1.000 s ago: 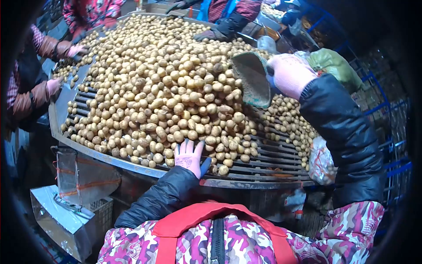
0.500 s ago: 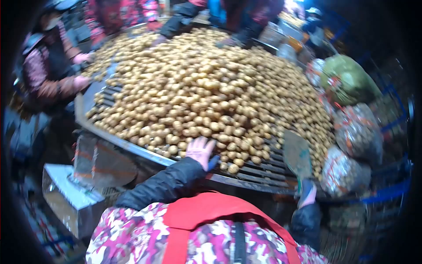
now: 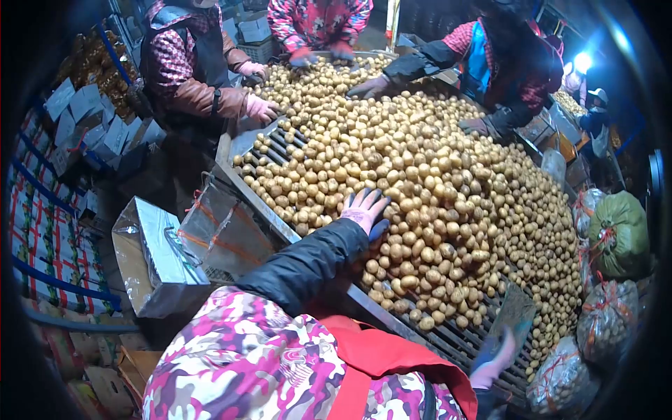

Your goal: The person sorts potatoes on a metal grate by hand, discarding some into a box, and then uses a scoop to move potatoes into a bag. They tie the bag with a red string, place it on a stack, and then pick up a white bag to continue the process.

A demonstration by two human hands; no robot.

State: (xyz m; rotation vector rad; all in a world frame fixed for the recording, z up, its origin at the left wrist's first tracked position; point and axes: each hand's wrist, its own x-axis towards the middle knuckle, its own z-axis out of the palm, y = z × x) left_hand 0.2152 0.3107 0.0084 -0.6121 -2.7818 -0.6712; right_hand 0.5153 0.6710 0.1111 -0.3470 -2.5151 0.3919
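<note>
A big heap of small potatoes (image 3: 420, 175) covers a metal sorting table (image 3: 262, 203) with a slatted top. My left hand (image 3: 365, 211), in a pink and dark glove, lies on the heap's near side with its fingers spread, touching the potatoes. At the table's near right edge my right hand (image 3: 495, 358), gloved and slightly blurred, is closed at the handle end of a flat-bladed shovel (image 3: 514, 311). The blade rests on the bare slats (image 3: 448, 336) beside the potatoes; my fingers hide the handle.
Three people in gloves work across the table, their hands on the potatoes. Clear bags of potatoes (image 3: 563, 378) and a green sack (image 3: 619, 234) line the right side. An open carton (image 3: 157, 259) and a plastic-lined crate (image 3: 227, 234) stand left. White boxes are stacked behind.
The view has swung left. My left hand has moved farther up onto the heap. My right hand stays by the shovel, which has shifted slightly on the slats.
</note>
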